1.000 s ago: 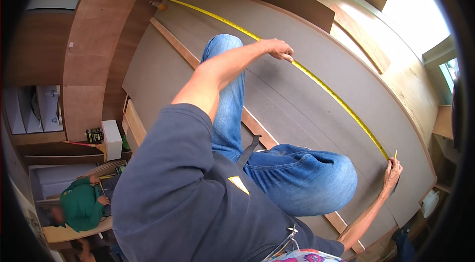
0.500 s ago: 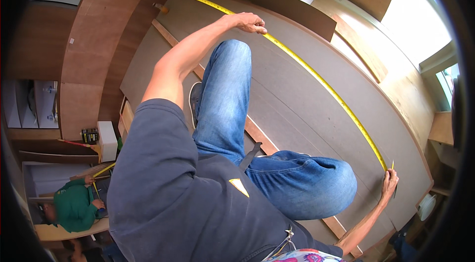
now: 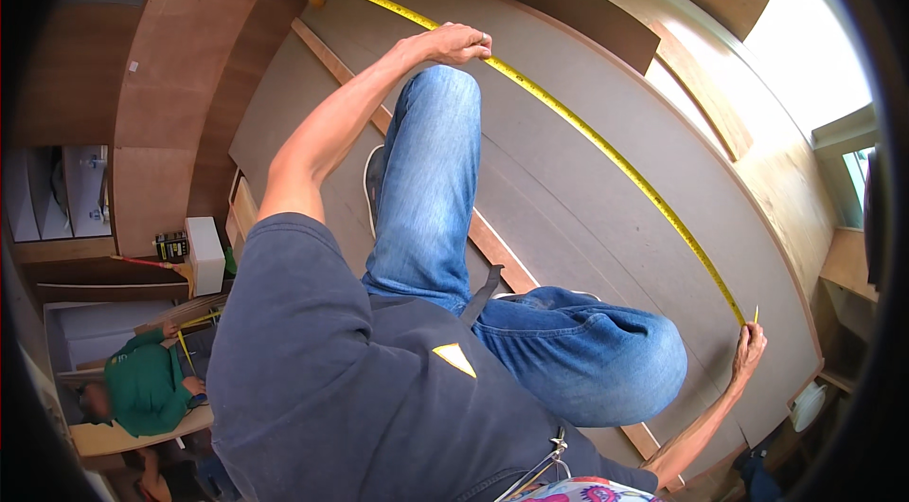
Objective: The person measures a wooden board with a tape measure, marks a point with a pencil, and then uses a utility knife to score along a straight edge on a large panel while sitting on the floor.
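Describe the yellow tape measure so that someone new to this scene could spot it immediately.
Start at the big grey-brown board the person kneels on. Across it runs the tape measure, stretched between the left hand and right hand: the only thin bright-yellow line there.

Your left hand (image 3: 456,43) slid farther along the yellow tape measure (image 3: 606,147) toward its far left end, arm stretched out more. Your left knee came up under that arm. Your right hand (image 3: 748,350) shifted slightly nearer, at the tape's right end by the grey board (image 3: 606,218) edge.
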`<state>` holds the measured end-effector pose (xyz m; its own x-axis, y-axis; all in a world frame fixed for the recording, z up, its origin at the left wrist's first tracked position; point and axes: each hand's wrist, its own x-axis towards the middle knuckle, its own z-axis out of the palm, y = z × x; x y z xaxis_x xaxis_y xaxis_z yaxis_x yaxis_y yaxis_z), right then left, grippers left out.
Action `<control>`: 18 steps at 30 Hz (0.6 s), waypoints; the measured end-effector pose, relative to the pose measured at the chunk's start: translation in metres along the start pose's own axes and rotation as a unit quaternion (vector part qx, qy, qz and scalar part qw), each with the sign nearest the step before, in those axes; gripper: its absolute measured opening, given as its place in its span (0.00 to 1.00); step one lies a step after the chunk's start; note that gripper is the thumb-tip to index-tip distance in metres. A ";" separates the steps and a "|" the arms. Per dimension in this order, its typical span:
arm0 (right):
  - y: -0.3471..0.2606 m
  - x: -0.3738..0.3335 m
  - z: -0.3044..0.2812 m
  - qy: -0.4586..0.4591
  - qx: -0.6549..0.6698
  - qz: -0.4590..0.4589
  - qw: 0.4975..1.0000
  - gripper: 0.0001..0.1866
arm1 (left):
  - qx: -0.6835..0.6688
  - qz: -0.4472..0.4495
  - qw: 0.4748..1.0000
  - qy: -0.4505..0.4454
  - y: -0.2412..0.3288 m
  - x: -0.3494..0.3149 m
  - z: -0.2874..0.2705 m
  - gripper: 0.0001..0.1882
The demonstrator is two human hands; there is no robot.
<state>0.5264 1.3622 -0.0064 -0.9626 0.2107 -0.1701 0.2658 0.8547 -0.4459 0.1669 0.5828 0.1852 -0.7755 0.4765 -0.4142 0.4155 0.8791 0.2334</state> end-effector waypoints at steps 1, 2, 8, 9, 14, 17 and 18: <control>-0.003 0.003 0.000 -0.004 -0.002 -0.001 1.000 0.08 | -0.005 -0.003 1.000 0.003 -0.002 -0.003 0.002 0.17; -0.005 0.005 -0.003 -0.008 -0.006 -0.001 1.000 0.08 | -0.015 -0.007 1.000 0.002 -0.005 -0.004 0.006 0.17; -0.011 0.012 -0.010 -0.013 -0.022 -0.024 0.999 0.07 | -0.045 -0.033 0.998 -0.021 -0.012 -0.012 0.022 0.17; -0.012 0.013 -0.010 -0.014 -0.024 -0.024 0.999 0.06 | -0.047 -0.031 0.998 -0.019 -0.012 -0.014 0.024 0.17; -0.014 0.016 -0.011 -0.017 -0.029 -0.023 0.999 0.06 | -0.072 -0.039 0.996 -0.022 -0.016 -0.014 0.036 0.17; -0.009 0.014 -0.010 -0.009 -0.036 -0.034 0.999 0.05 | -0.102 -0.044 0.994 -0.011 -0.016 -0.017 0.045 0.16; -0.006 0.013 -0.011 -0.010 -0.039 -0.033 0.999 0.05 | -0.113 -0.043 0.993 -0.005 -0.013 -0.017 0.049 0.17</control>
<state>0.5118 1.3648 0.0036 -0.9767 0.1436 -0.1593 0.1957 0.9009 -0.3875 0.1983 0.5640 0.1464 -0.7976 0.4016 -0.4501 0.2306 0.8925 0.3876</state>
